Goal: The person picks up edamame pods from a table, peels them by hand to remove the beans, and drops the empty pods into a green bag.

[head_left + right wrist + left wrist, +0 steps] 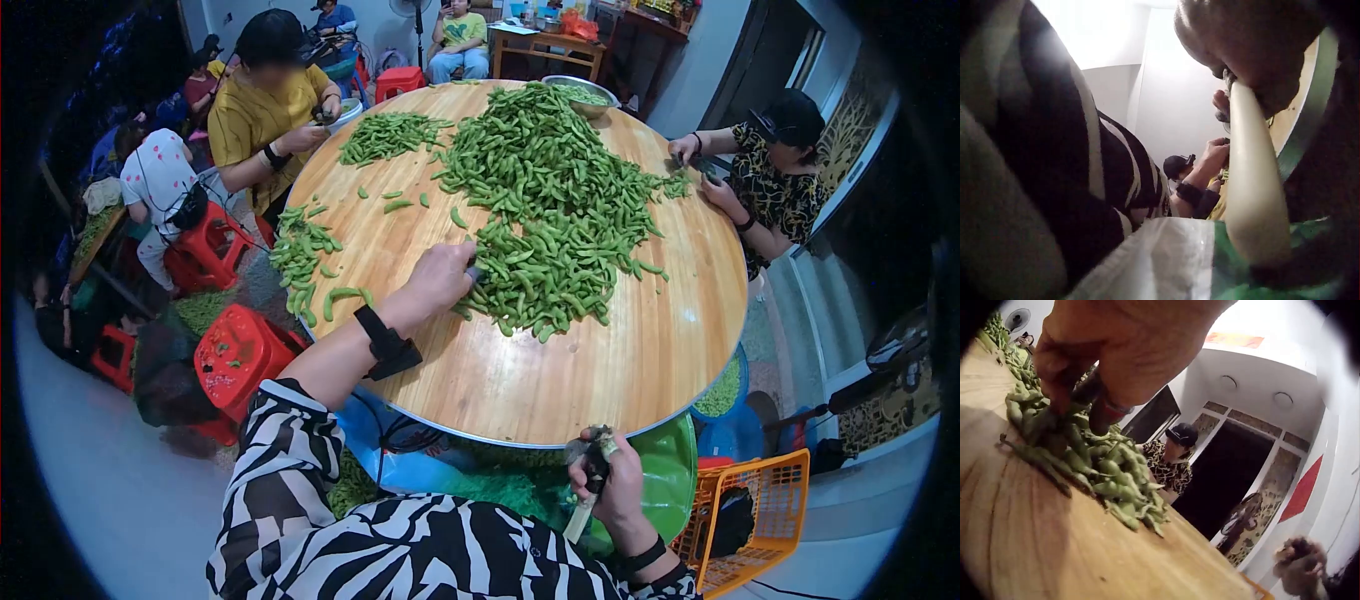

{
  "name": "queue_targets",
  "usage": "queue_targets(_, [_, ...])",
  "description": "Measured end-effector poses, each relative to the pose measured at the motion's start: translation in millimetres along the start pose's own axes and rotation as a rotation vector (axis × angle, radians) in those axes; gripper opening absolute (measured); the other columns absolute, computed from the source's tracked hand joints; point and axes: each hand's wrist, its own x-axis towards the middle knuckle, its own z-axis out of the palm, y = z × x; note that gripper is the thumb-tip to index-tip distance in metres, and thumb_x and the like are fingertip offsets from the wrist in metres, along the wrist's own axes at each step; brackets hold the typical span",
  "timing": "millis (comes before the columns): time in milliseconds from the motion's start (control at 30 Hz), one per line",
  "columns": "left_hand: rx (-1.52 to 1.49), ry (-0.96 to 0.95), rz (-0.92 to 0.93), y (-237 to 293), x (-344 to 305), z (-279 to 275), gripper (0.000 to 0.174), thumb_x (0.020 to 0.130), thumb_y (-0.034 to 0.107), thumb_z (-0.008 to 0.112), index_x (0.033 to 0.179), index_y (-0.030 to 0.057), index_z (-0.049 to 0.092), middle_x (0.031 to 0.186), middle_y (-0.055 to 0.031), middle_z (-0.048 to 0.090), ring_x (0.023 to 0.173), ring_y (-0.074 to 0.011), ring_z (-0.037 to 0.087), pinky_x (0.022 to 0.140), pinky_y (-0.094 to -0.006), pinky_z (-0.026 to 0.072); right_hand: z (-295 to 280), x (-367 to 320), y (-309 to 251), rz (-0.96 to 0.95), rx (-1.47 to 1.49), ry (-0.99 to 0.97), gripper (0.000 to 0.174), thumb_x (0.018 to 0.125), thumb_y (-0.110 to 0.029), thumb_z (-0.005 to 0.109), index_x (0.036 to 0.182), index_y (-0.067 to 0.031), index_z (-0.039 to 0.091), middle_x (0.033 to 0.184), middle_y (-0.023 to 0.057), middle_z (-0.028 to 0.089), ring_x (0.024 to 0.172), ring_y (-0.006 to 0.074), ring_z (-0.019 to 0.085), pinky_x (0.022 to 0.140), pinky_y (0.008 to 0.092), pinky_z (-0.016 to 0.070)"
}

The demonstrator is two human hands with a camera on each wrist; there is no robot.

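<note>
While our left hand [438, 276] dips bent fingers into heaped green bean pods [545, 265] on round pale-wood worktop [620, 365], we cannot tell whether it pinches any. Our right hand [622, 482], near worktop's edge, curls round smooth cream-coloured handle [1255, 178]. Green plastic basin [668, 465] sits below, beside orange plastic basket [765, 464].

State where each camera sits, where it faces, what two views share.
Head: on the head, facing forward and down at the table; left hand and right hand show.
Left wrist: worn there, facing green pods under the left hand.
Right wrist: worn there, facing the right hand's pale object.
Head and left wrist share the pods.
</note>
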Motion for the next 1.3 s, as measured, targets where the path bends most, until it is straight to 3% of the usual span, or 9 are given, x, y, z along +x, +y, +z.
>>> queue_targets(100, [0.051, 0.096, -0.002, -5, -7, -2, 0.020, 0.077, 0.014, 0.064, 0.091, 0.0004, 0.061, 0.076, -0.0211, 0.063, 0.072, -0.0352, 0.063, 0.065, -0.0425, 0.0496, -1, -3, 1, 0.004, 0.023, -0.008, 0.030, 0.093, -0.022, 0.034, 0.111, -0.0010, 0.046, 0.060, 0.0138, 0.050, 0.043, 0.0160, 0.043, 0.040, 0.0257, 0.0368])
queue_targets(167, [-0.447, 0.010, -0.248, -1, -16, -13, 0.015, 0.080, 0.004, 0.061, 0.094, 0.0011, 0.063, 0.074, -0.0111, 0.065, 0.066, -0.0205, 0.065, 0.056, -0.0327, 0.0503, 2, -3, 0, 0.023, 0.044, -0.013, 0.031, 0.091, -0.014, 0.029, 0.113, 0.0011, 0.045, 0.061, 0.0138, 0.051, 0.046, 0.0158, 0.044, 0.041, 0.0262, 0.0380])
queue_targets(200, [-0.447, 0.004, -0.250, 7, -20, -20, 0.015, 0.080, 0.004, 0.061, 0.094, 0.0011, 0.063, 0.074, -0.0111, 0.065, 0.066, -0.0205, 0.065, 0.056, -0.0327, 0.0503, 4, -2, 0, 0.052, 0.001, -0.073, 0.033, 0.092, -0.014, 0.029, 0.115, 0.0020, 0.046, 0.062, 0.0135, 0.051, 0.046, 0.0153, 0.043, 0.041, 0.0255, 0.0372])
queue_targets(267, [-0.958, -0.064, -0.396, 27, -29, -30, 0.015, 0.079, -0.002, 0.060, 0.093, -0.0006, 0.063, 0.076, -0.0059, 0.065, 0.068, -0.0131, 0.064, 0.053, -0.0267, 0.0510, 8, 1, -3, 0.080, -0.040, -0.124, 0.035, 0.092, -0.014, 0.029, 0.116, 0.0030, 0.047, 0.062, 0.0133, 0.051, 0.046, 0.0148, 0.043, 0.041, 0.0247, 0.0363])
queue_targets(400, [-1.232, -0.162, -0.317, 68, -53, -19, 0.018, 0.078, -0.006, 0.062, 0.095, -0.0021, 0.060, 0.083, -0.0098, 0.065, 0.070, -0.0166, 0.065, 0.054, -0.0263, 0.0525, 19, 15, -19, -0.008, -0.062, -0.185, 0.037, 0.094, -0.015, 0.032, 0.122, 0.0042, 0.047, 0.067, 0.0119, 0.053, 0.047, 0.0132, 0.044, 0.041, 0.0231, 0.0354])
queue_targets(567, [-1.368, -0.271, -0.259, 117, -81, 2, 0.019, 0.078, -0.007, 0.063, 0.095, -0.0006, 0.057, 0.084, -0.0083, 0.064, 0.072, -0.0160, 0.064, 0.056, -0.0267, 0.0529, 28, 28, -22, -0.079, 0.060, -0.185, 0.042, 0.093, -0.011, 0.033, 0.133, -0.0004, 0.040, 0.073, 0.0094, 0.054, 0.053, 0.0115, 0.047, 0.043, 0.0230, 0.0388])
queue_targets(833, [-1.421, -0.279, -0.275, 140, -95, 17, 0.014, 0.080, -0.005, 0.061, 0.092, 0.0006, 0.056, 0.085, -0.0049, 0.062, 0.070, -0.0085, 0.058, 0.057, -0.0237, 0.0508, 32, 19, -22, -0.095, 0.166, -0.173, 0.042, 0.096, -0.015, 0.035, 0.136, -0.0042, 0.037, 0.074, 0.0083, 0.054, 0.052, 0.0103, 0.045, 0.043, 0.0224, 0.0389])
queue_targets(1000, [-1.381, -0.284, -0.218, 137, -97, 23, 0.017, 0.079, -0.004, 0.063, 0.094, 0.0010, 0.057, 0.086, -0.0054, 0.064, 0.074, -0.0115, 0.062, 0.060, -0.0261, 0.0530, 27, 16, -19, -0.159, 0.124, -0.267, 0.043, 0.098, -0.016, 0.036, 0.139, -0.0041, 0.036, 0.075, 0.0063, 0.053, 0.051, 0.0089, 0.044, 0.043, 0.0213, 0.0379])
queue_targets(1300, [-1.403, -0.306, -0.170, 139, -98, 29, 0.021, 0.073, -0.008, 0.064, 0.091, -0.0001, 0.058, 0.090, -0.0071, 0.064, 0.081, -0.0131, 0.061, 0.074, -0.0274, 0.0515, 22, 16, -16, -0.143, 0.124, -0.180, 0.040, 0.099, -0.022, 0.041, 0.133, -0.0016, 0.042, 0.073, 0.0066, 0.053, 0.048, 0.0062, 0.040, 0.040, 0.0193, 0.0355])
